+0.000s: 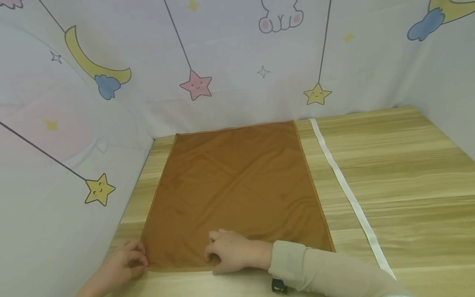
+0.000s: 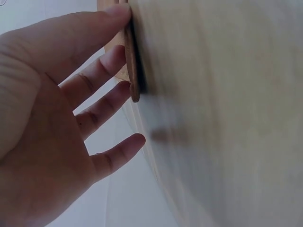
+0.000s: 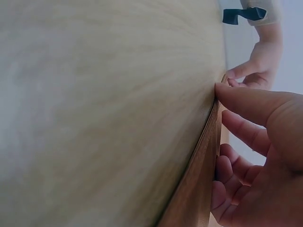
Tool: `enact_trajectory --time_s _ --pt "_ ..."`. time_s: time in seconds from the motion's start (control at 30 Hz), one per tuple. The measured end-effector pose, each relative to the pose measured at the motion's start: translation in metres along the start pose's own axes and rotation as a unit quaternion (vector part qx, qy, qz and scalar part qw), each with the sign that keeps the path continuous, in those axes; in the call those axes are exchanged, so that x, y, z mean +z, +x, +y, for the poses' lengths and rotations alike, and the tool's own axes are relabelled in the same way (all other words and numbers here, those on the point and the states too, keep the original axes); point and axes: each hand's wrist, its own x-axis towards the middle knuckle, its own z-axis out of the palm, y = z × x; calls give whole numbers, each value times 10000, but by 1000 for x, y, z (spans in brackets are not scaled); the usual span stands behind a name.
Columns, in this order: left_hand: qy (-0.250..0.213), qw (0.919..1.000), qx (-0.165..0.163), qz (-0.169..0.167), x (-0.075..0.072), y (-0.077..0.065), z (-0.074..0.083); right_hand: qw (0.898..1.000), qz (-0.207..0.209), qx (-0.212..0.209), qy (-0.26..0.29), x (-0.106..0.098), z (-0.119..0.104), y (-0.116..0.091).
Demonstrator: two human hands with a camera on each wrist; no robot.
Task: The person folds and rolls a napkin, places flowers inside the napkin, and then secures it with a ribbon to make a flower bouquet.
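A brown cloth (image 1: pixel 237 177) lies spread on the wooden table, with faint wrinkles across it. My left hand (image 1: pixel 124 264) is at its near left corner. In the left wrist view, the left thumb (image 2: pixel 116 16) and several fingertips touch the hemmed edge, with a gap between thumb and index finger; the little finger stands apart. My right hand (image 1: pixel 233 251) rests on the near edge of the cloth, around its middle. In the right wrist view, the right thumb (image 3: pixel 232 92) lies at the hem while the other fingers bend loosely over the cloth.
A white strip (image 1: pixel 345 185) runs from back to front along the table (image 1: pixel 415 177), right of the cloth. Printed fabric walls (image 1: pixel 237 53) with stars and moons enclose the back and sides. A dark strap (image 1: pixel 279 285) hangs by the right sleeve (image 1: pixel 315 266).
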Motion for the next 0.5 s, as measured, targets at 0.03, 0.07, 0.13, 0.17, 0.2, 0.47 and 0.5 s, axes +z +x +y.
enact_trajectory --time_s 0.03,0.07,0.13,0.17,0.2,0.47,0.5 --pt "56 10000 16 -20 0 0 0 10000 19 4 2 0 0 0" --pt "128 9999 17 -45 0 1 0 10000 30 3 0 0 0 0" --pt "256 9996 -66 -140 0 2 2 10000 67 -11 -33 0 0 0" --pt "289 9992 -155 -208 0 2 3 10000 82 -20 -33 0 1 0" --pt "334 9988 -238 -260 0 3 4 9999 98 -17 -54 1 1 0" --pt "-122 9968 -546 -575 -9 11 9 9998 129 -17 -128 2 0 1" --pt "-299 9953 -611 -682 -11 13 9 9998 127 -16 -143 2 0 1"
